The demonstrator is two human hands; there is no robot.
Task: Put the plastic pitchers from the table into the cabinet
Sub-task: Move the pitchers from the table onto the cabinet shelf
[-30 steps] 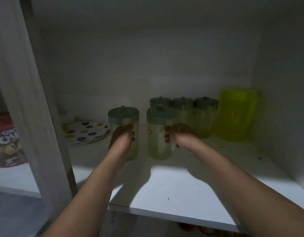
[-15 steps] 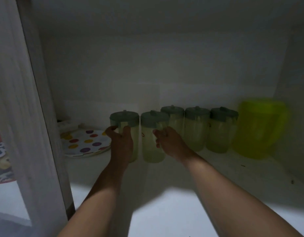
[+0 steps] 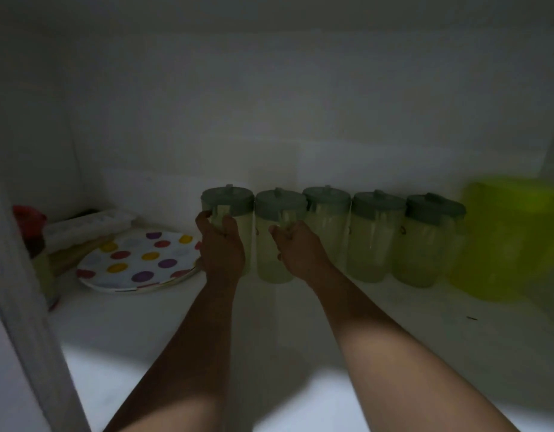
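Pale green plastic fills the far edge of the cabinet shelf [image 3: 378,332]: five lidded pitchers stand upright in a row against the back wall, with a bright yellow-green pitcher [image 3: 515,241] at the right end.

I have both hands on the two leftmost. My left hand [image 3: 221,244] grasps the handle of the leftmost pitcher [image 3: 235,201], fingers curled round it at the near side. My right hand [image 3: 296,244] grasps the handle of the second pitcher [image 3: 269,244] the same way. Both pitchers look set down on the shelf, touching or nearly touching each other, and the second sits just beside the third pitcher [image 3: 327,219].

What matters for the next move is that each pitcher stands straight beyond its grip, long axis vertical, handle facing me. So I judge each hand should come back toward the near edge without any sideways drag. The left hand is the one close to the spotted plate [image 3: 138,260], which lies just left of it; I would let go and draw that hand back carefully.

A red-topped container [image 3: 29,219] stands at the far left.
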